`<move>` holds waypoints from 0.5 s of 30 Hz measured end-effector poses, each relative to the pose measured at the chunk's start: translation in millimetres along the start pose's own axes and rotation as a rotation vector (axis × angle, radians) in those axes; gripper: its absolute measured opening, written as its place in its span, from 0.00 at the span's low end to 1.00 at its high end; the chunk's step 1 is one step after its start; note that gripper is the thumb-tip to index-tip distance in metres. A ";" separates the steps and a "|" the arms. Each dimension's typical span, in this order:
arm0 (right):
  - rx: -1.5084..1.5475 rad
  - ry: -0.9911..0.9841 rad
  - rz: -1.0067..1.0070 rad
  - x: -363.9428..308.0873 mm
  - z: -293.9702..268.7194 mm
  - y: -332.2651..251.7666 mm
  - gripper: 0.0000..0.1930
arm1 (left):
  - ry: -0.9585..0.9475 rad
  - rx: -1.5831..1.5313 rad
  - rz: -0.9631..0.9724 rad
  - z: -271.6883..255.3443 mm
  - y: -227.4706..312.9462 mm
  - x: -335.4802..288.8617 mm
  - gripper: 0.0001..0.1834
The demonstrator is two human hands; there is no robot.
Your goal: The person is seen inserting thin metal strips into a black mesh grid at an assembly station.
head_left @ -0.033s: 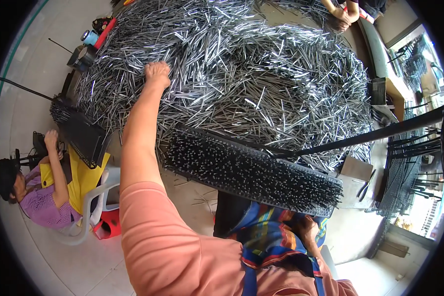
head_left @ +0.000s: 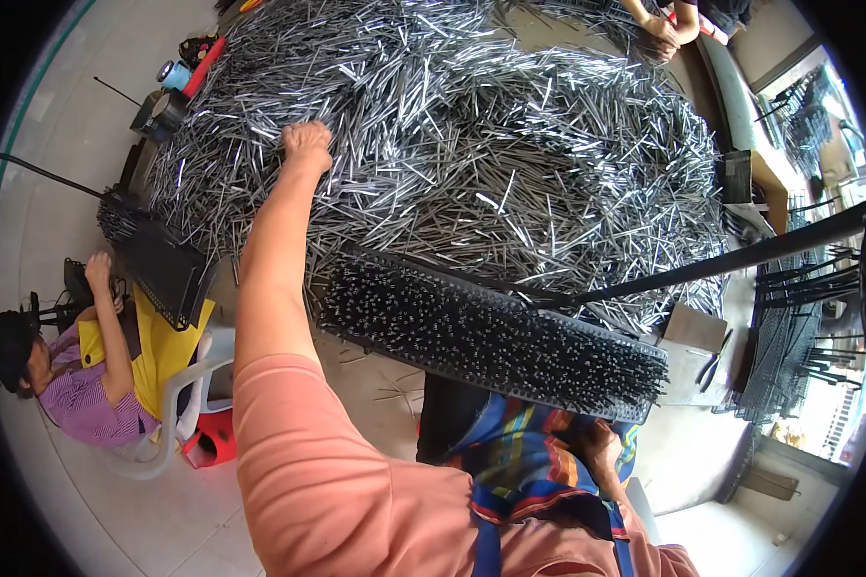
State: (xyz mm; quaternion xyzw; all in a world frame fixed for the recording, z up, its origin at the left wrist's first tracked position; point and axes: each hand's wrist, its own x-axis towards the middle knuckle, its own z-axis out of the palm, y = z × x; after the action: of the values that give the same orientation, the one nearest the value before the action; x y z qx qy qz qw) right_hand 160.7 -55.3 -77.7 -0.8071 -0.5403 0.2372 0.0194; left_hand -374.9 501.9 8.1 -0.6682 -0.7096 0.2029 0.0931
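Note:
My left hand (head_left: 308, 146) reaches out onto a wide heap of thin, shiny grey-black strips (head_left: 539, 197). Its fingers are curled down against the strips, and whatever they may hold is hidden. In front of me, above my lap, lies a long black panel (head_left: 495, 337), densely set with upright black bristle-like strips. My right hand (head_left: 601, 447) is low on the striped apron (head_left: 519, 447), just below the panel's near edge. Its fingers are mostly out of sight, so their grip does not show.
A black bar (head_left: 731, 264) runs from the panel to the right. Leftward, a seated person (head_left: 101, 385) works beside another black panel (head_left: 164, 269). A co-worker's hands (head_left: 666, 37) are at the far right. A cardboard piece (head_left: 695, 329) and dark scissors (head_left: 712, 363) lie right of the panel.

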 end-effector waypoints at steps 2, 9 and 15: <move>0.000 0.016 -0.021 -0.3 2.0 2.2 0.11 | -0.136 -0.008 0.047 -9.9 2.3 0.2 0.29; 0.021 0.050 -0.054 -2.8 3.4 3.8 0.12 | -0.006 -0.139 -0.090 19.0 8.8 15.1 0.27; 0.049 0.049 -0.093 -3.2 -14.4 -25.0 0.11 | -0.094 -0.219 -0.190 1.8 -3.6 -5.0 0.16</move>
State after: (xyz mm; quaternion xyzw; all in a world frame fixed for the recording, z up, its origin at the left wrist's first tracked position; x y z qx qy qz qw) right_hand 144.0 -44.5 -56.6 -0.7859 -0.5708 0.2292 0.0633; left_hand -378.5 496.6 8.6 -0.5941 -0.7911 0.1457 0.0053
